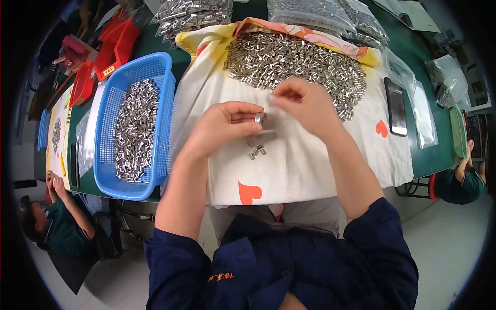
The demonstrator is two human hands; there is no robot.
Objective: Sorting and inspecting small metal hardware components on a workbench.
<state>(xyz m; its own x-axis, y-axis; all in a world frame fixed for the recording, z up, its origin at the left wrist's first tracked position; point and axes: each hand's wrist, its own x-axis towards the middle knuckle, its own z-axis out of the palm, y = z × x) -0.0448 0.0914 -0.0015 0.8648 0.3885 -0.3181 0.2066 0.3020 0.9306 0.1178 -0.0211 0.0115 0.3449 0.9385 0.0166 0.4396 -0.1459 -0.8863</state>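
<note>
My left hand [225, 126] is closed over the middle of the white cloth, pinching a small silvery round metal piece [259, 119] between thumb and fingertips. Just to its right, my right hand [305, 106] is raised with its fingers curled together and somewhat blurred; what they hold, if anything, cannot be made out. Below the left fingertips lie several loose metal sleeves [257, 151] on the cloth. Beyond both hands spreads a large pile of the same short metal sleeves [289, 62].
A blue plastic basket [103, 150] with many metal sleeves stands at left, near red bins [116, 44]. Bags of metal parts [196, 18] lie at the back. A phone [396, 106] rests at right. Other people [67, 227] sit at both sides.
</note>
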